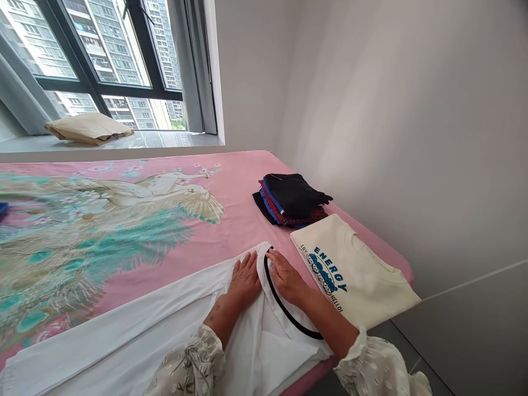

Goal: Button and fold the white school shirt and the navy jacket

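A white shirt [165,319] with a black-trimmed neckline lies spread over the near side of the bed. My left hand [245,280] rests flat on the fabric just left of the neckline, fingers stretched out. Across the black trim [284,302] lies my right hand [285,276], also flat, its fingertips at the far end of the curve. Neither hand grips the cloth. Close to the right of my right hand is a folded cream T-shirt [367,269] with blue "ENERGY" lettering.
Beyond the cream T-shirt sits a stack of folded dark clothes [295,198], black on top. The bed [243,192] has a pink sheet with a peacock print. A beige bag-like bundle [88,127] lies on the windowsill; a wall [371,137] borders the right.
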Action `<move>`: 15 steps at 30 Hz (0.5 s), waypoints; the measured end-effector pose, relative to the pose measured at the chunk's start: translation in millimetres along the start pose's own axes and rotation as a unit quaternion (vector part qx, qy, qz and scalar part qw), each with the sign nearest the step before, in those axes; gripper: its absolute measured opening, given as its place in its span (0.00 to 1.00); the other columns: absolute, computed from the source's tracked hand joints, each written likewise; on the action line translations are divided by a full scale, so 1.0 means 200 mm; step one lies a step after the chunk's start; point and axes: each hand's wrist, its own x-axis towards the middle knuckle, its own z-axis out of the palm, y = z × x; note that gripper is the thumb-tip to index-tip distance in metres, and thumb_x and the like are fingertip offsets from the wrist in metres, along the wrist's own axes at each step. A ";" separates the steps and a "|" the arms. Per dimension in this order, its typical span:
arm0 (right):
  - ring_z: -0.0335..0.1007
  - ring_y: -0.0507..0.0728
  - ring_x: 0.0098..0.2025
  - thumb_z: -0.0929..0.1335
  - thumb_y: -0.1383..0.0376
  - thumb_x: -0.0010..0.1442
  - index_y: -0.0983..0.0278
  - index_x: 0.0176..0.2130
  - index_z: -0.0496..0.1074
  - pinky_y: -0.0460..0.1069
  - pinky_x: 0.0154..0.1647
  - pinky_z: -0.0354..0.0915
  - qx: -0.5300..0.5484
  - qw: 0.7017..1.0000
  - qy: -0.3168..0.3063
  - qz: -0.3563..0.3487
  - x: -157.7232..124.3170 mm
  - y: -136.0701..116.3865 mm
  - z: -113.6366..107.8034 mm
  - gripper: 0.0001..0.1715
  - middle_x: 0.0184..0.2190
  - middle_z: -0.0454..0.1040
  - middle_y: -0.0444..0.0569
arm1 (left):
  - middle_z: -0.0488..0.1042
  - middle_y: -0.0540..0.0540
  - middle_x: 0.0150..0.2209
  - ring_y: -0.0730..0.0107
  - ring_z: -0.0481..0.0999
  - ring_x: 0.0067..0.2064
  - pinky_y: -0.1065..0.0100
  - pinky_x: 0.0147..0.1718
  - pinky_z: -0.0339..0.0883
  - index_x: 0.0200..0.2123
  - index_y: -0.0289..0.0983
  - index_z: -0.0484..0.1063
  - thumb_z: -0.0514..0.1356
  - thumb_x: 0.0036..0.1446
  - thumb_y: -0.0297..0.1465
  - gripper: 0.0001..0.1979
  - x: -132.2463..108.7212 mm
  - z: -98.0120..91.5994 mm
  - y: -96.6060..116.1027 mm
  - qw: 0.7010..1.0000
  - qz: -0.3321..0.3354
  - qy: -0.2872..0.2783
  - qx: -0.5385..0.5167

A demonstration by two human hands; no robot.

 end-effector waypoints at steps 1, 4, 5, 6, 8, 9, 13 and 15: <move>0.43 0.58 0.66 0.55 0.64 0.63 0.69 0.61 0.57 0.57 0.66 0.44 -0.034 0.999 -0.017 0.001 0.01 0.01 0.04 0.28 0.64 0.52 0.57 | 0.46 0.44 0.67 0.59 0.43 0.68 0.50 0.63 0.36 0.65 0.36 0.47 0.43 0.60 0.34 0.30 0.00 0.00 0.00 1.000 0.004 -0.002 0.016; 0.40 0.59 0.67 0.56 0.65 0.63 0.70 0.62 0.55 0.59 0.66 0.41 -0.112 0.993 -0.044 -0.007 0.03 0.05 0.12 0.29 0.65 0.50 0.57 | 0.46 0.41 0.67 0.58 0.43 0.68 0.47 0.63 0.33 0.64 0.32 0.50 0.43 0.59 0.31 0.29 -0.05 0.02 0.02 0.998 -0.004 0.011 0.059; 0.40 0.59 0.67 0.56 0.66 0.63 0.69 0.62 0.55 0.59 0.66 0.41 -0.127 0.991 -0.044 -0.012 0.03 0.06 0.13 0.29 0.65 0.50 0.56 | 0.47 0.40 0.67 0.57 0.43 0.68 0.46 0.63 0.33 0.64 0.32 0.51 0.44 0.59 0.32 0.29 -0.08 0.02 0.04 0.998 -0.010 0.017 0.066; 0.40 0.58 0.67 0.55 0.66 0.64 0.69 0.62 0.54 0.59 0.66 0.41 -0.138 0.989 -0.043 -0.014 0.03 0.07 0.14 0.29 0.65 0.49 0.56 | 0.47 0.39 0.67 0.56 0.43 0.67 0.45 0.63 0.33 0.63 0.31 0.52 0.44 0.59 0.33 0.29 -0.13 0.02 0.05 0.997 -0.014 0.021 0.069; 0.39 0.58 0.67 0.55 0.65 0.64 0.67 0.63 0.54 0.58 0.66 0.42 -0.154 0.987 -0.043 -0.016 0.02 0.07 0.14 0.29 0.65 0.49 0.55 | 0.46 0.37 0.66 0.53 0.43 0.67 0.43 0.62 0.33 0.63 0.31 0.52 0.47 0.59 0.38 0.31 -0.26 0.03 0.08 0.998 -0.009 0.018 0.068; 0.39 0.58 0.67 0.55 0.65 0.64 0.66 0.63 0.54 0.59 0.66 0.42 -0.160 0.986 -0.042 -0.015 0.02 0.07 0.14 0.29 0.66 0.48 0.55 | 0.46 0.37 0.66 0.52 0.44 0.67 0.42 0.62 0.33 0.63 0.32 0.52 0.48 0.58 0.40 0.32 -0.35 0.04 0.09 0.998 0.002 0.013 0.061; 0.37 0.60 0.68 0.57 0.60 0.65 0.60 0.63 0.55 0.59 0.65 0.40 -0.177 0.982 -0.059 -0.009 0.01 0.04 0.12 0.28 0.66 0.46 0.54 | 0.48 0.41 0.66 0.48 0.47 0.66 0.41 0.63 0.34 0.63 0.38 0.54 0.56 0.53 0.42 0.35 -0.81 0.14 0.13 0.999 0.050 -0.002 -0.017; 0.35 0.62 0.68 0.58 0.54 0.64 0.58 0.63 0.53 0.60 0.65 0.38 -0.179 0.981 -0.075 -0.003 0.00 0.02 0.11 0.31 0.67 0.43 0.54 | 0.58 0.45 0.63 0.47 0.54 0.64 0.42 0.63 0.41 0.56 0.46 0.66 0.60 0.50 0.42 0.28 -1.05 0.24 0.15 0.995 0.021 0.010 -0.097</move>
